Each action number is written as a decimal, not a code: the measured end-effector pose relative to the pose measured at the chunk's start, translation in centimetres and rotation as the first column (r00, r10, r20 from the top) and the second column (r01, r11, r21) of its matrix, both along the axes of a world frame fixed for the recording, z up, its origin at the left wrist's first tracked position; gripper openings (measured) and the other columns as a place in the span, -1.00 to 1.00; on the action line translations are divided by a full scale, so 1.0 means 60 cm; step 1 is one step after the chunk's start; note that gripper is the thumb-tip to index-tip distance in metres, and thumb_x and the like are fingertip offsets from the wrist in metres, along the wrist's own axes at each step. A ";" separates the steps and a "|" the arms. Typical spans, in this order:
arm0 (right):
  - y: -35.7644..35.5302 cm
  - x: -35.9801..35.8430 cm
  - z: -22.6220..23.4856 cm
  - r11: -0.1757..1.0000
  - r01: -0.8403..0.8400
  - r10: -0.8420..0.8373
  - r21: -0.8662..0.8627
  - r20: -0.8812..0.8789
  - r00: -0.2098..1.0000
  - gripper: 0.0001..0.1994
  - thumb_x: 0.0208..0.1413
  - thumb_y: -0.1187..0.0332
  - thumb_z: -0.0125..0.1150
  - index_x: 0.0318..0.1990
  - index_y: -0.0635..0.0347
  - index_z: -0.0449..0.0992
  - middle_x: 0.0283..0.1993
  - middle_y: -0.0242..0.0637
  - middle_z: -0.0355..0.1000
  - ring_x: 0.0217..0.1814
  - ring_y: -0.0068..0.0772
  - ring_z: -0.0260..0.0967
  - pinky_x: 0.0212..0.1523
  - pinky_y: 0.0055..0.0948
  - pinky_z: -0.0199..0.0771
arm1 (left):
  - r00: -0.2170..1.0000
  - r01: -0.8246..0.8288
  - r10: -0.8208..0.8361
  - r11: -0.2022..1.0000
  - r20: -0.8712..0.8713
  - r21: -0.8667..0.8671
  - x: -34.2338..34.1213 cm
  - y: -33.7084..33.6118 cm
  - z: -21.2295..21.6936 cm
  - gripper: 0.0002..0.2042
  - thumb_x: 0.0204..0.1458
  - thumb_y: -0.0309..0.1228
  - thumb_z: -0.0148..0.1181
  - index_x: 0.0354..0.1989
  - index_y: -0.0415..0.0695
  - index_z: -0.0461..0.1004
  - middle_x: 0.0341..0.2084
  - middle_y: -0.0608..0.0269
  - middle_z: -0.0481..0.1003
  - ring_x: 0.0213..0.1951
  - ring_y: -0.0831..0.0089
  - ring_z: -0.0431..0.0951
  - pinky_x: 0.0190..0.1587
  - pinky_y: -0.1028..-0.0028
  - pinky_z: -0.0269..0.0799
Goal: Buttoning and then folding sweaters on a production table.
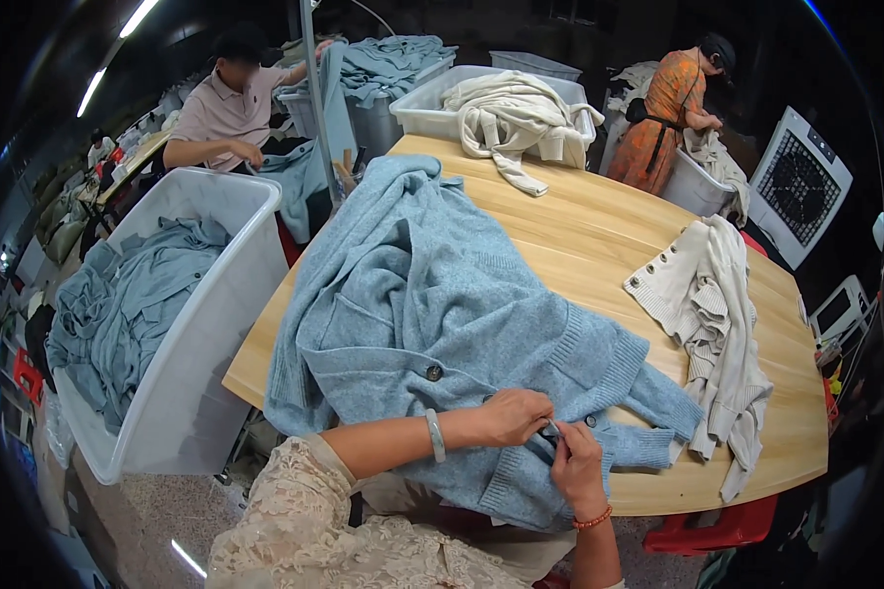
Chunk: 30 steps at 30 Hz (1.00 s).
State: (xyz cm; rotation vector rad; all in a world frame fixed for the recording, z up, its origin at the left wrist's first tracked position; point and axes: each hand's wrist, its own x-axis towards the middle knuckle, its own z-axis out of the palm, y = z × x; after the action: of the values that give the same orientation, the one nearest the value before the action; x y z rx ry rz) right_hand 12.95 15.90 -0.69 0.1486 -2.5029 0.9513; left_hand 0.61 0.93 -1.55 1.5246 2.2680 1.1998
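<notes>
A light blue knitted cardigan [432, 304] with dark buttons lies spread and rumpled over the near side of the table, its lower part hanging over the edge toward me. My left hand [517, 416], a pale bangle on its wrist, is closed on the cardigan's front band. Close against it, my right hand [578, 471], with an orange bead bracelet, has its fingers pinched together at the same band, beside a dark button [590, 420]. Something small and shiny shows between the fingertips; its kind is not clear. One more button [434, 373] sits farther left on the band.
Cream knitwear [717, 344] lies at the wooden table's [560, 231] right. A white bin [192, 334] of blue garments stands left; another bin [424, 116] with cream garments is behind the table. Two people handle garments farther back. A red stool [712, 530] is under the right edge.
</notes>
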 end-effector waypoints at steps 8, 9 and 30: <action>0.019 -0.002 0.004 0.994 -0.072 0.078 -0.081 0.075 0.994 -0.78 -0.05 0.70 0.08 -0.22 0.33 0.50 -0.37 -0.07 0.42 -0.38 -0.04 0.42 -0.37 -0.29 0.41 | 1.000 -0.008 0.008 0.999 0.013 0.049 0.006 -0.002 -0.014 -0.90 0.02 -0.46 0.16 -0.33 -0.20 0.45 -0.43 0.08 0.48 -0.32 0.05 0.51 -0.31 0.20 0.39; 0.019 0.000 0.002 0.990 -0.078 0.089 -0.116 0.098 0.991 -0.79 -0.05 0.70 0.08 -0.24 0.35 0.50 -0.38 -0.07 0.43 -0.39 -0.06 0.42 -0.38 -0.32 0.41 | 1.000 -0.011 0.010 0.999 0.016 0.047 0.007 -0.004 -0.016 -0.90 0.02 -0.46 0.16 -0.33 -0.20 0.45 -0.43 0.08 0.48 -0.32 0.05 0.51 -0.31 0.20 0.39; 0.092 0.094 0.018 0.985 0.128 -0.156 0.116 0.274 0.949 -0.91 0.07 0.44 0.15 -0.27 0.18 0.52 -0.32 -0.17 0.44 -0.34 -0.01 0.45 -0.31 -0.16 0.46 | 0.961 0.022 0.003 0.996 -0.276 0.085 0.019 0.045 0.070 -0.81 -0.18 -0.60 0.27 -0.35 -0.17 0.47 -0.34 0.16 0.46 -0.23 0.13 0.44 -0.19 0.26 0.38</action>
State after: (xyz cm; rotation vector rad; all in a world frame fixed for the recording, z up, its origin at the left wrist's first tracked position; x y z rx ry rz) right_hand 18.58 21.42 0.39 -0.1478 -2.7777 0.8425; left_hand 1.77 3.63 2.64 1.8370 2.4004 1.1607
